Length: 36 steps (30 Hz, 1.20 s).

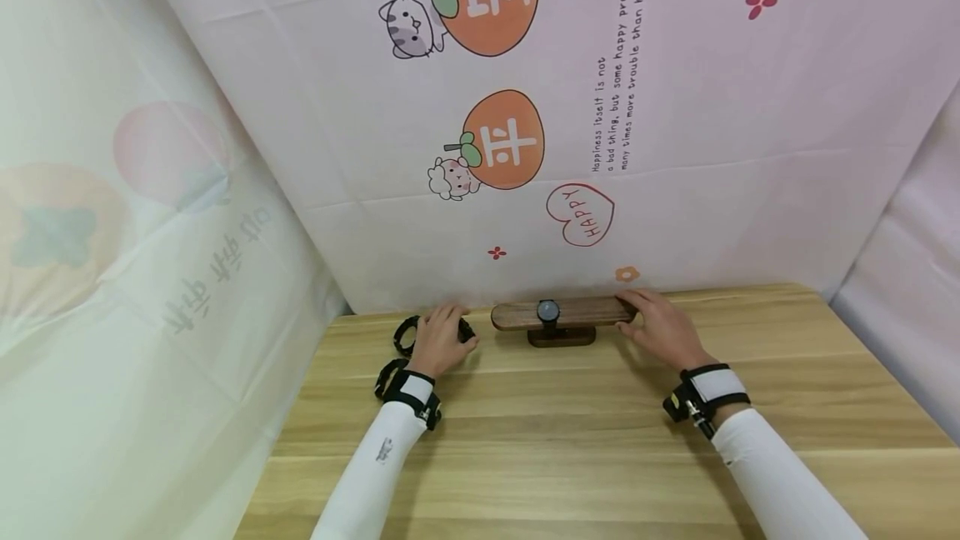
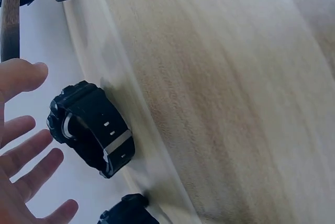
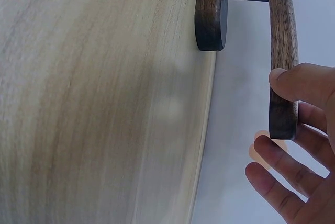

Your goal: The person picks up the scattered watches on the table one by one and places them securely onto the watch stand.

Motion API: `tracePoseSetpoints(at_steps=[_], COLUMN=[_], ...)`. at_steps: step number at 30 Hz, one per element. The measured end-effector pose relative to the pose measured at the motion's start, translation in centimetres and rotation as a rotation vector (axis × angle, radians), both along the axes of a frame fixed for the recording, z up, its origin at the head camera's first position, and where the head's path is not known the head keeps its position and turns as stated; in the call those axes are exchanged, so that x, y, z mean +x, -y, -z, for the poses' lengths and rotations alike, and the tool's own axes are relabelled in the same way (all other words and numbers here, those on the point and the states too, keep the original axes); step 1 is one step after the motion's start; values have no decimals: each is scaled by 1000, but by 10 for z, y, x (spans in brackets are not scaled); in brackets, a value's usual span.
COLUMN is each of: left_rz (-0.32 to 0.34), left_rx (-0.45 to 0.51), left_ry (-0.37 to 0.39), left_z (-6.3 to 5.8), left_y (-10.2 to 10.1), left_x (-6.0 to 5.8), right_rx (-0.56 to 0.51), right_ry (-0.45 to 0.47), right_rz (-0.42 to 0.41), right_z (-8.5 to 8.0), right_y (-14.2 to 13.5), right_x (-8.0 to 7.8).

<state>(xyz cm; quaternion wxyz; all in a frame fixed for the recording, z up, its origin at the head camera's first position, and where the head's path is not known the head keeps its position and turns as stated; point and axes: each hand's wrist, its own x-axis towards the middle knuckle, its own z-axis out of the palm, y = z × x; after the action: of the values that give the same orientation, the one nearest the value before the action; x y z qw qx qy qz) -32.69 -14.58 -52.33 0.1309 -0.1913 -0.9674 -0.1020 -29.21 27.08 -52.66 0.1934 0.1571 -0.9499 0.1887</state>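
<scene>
A dark wooden watch stand [image 1: 517,317] has a long bar on a short base, and a black watch [image 1: 548,312] is strapped around its bar. My right hand [image 1: 663,330] pinches the bar's right end; in the right wrist view the thumb lies on the near face of the bar [image 3: 283,30], with fingers behind it. Left of the stand, my left hand [image 1: 441,342] hovers by a black watch [image 2: 97,124] standing on its closed strap. Its fingers are spread, and whether a fingertip touches the watch I cannot tell. Another black watch [image 1: 406,336] is just left of that hand.
One more black watch [image 1: 388,377] lies nearer, partly hidden by the left wrist strap. The light wooden table [image 1: 570,448] ends at a white printed cloth [image 1: 405,248] behind the stand. Cloth also hangs along the left and right sides.
</scene>
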Motion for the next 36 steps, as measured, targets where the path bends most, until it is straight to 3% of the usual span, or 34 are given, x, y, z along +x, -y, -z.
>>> tracePoseSetpoints(at_steps=[13,36], left_rz=[-83,-134], left_rx=[-31,-29], left_ry=[59,111], left_z=[6,14], left_y=[-1,-3], left_x=[-1,-6], right_rx=[-3,-5], right_ry=[25,46], right_rz=[5,3], right_z=[-3,-5], right_y=[1,1], right_x=[2,3])
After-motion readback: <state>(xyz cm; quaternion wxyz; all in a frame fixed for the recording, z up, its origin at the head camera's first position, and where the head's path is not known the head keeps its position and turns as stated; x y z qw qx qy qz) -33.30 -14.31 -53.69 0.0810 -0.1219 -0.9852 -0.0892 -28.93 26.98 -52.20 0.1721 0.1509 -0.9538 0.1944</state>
